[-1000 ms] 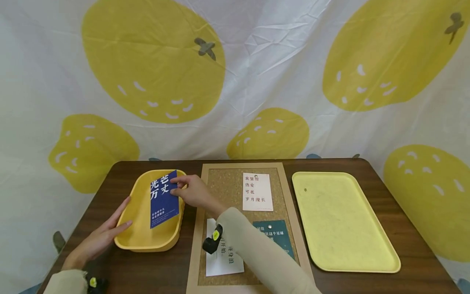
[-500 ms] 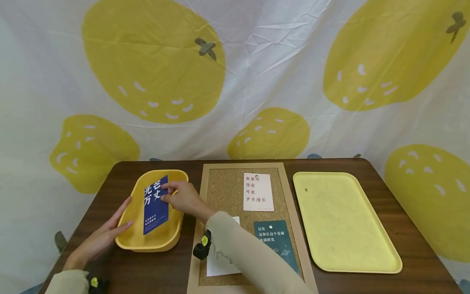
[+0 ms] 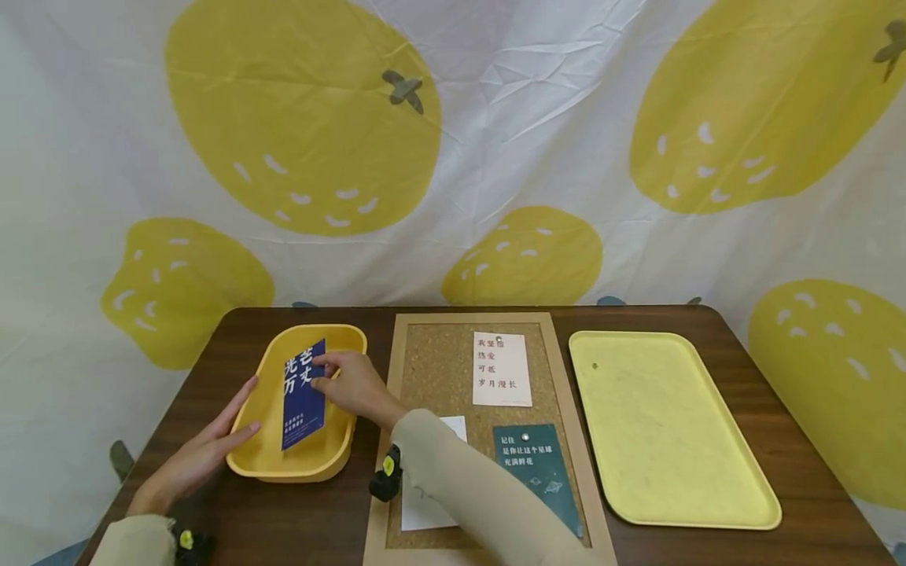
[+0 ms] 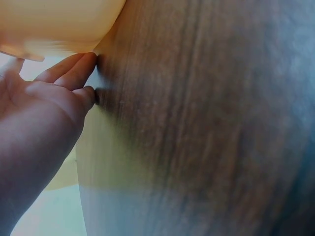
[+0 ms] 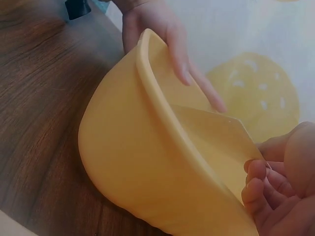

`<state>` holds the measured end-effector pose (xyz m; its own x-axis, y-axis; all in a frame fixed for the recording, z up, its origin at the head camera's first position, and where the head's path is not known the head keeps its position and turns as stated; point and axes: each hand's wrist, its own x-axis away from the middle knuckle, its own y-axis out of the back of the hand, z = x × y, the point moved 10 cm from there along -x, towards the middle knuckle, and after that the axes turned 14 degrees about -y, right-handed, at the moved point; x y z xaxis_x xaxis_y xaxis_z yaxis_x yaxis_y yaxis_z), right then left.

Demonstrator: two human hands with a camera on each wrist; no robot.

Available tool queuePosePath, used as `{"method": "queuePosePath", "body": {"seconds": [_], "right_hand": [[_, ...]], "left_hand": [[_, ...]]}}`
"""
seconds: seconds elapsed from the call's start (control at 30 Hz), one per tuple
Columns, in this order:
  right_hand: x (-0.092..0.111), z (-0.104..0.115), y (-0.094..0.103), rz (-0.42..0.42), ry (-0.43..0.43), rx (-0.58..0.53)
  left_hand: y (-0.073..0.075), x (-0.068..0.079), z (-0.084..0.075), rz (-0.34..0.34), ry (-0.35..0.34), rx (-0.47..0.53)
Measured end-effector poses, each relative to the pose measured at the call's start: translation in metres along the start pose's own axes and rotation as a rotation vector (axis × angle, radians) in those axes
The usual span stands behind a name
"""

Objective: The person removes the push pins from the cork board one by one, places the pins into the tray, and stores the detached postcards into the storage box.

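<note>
Head view showed both hands busy at the yellow basin point(image 3: 304, 472) on the desk point(image 3: 304, 523). The right hand point(image 3: 357, 385) pinched the blue card point(image 3: 303, 409) by its edge, near the 1 o'clock corner; the card thus lay toward 9 o'clock from that hand, its long axis running roughly 12 to 6 o'clock. It slanted within the basin's mouth, though whether its lower end touched the bottom could not be told. The left hand point(image 3: 194, 465) gripped the rim, thumb over it and fingers outside, with the card apart from it, toward 2 o'clock. Any shift of the card probably hinged on the right hand's one-edge pinch. Toward 3 o'clock from the basin lay the corkboard point(image 3: 432, 354).
</note>
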<state>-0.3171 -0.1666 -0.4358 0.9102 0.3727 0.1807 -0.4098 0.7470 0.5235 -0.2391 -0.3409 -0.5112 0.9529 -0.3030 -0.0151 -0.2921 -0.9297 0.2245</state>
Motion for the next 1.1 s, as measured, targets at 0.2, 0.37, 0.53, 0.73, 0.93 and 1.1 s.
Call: {"method": "queuePosePath", "body": {"seconds": [0.2, 0.37, 0.53, 0.73, 0.93, 1.1], "right_hand": [[-0.002, 0.002, -0.003, -0.042, -0.009, 0.082], [-0.006, 0.000, -0.005, -0.080, -0.053, 0.141], [-0.007, 0.000, -0.007, -0.099, -0.083, 0.206], [-0.006, 0.000, -0.010, -0.117, -0.108, 0.314], [-0.005, 0.001, -0.014, -0.139, -0.124, 0.423], [-0.005, 0.001, -0.015, -0.147, -0.130, 0.435]], "left_hand": [[0.000, -0.001, 0.001, -0.001, 0.016, 0.011], [0.001, 0.000, 0.001, -0.003, 0.021, 0.000], [0.000, 0.000, -0.001, 0.000, 0.012, 0.006], [-0.001, 0.001, -0.001, 0.002, 0.005, 0.019], [-0.002, 0.001, -0.001, 0.000, 0.001, 0.027], [-0.002, 0.001, -0.001, 0.003, -0.011, 0.027]]}}
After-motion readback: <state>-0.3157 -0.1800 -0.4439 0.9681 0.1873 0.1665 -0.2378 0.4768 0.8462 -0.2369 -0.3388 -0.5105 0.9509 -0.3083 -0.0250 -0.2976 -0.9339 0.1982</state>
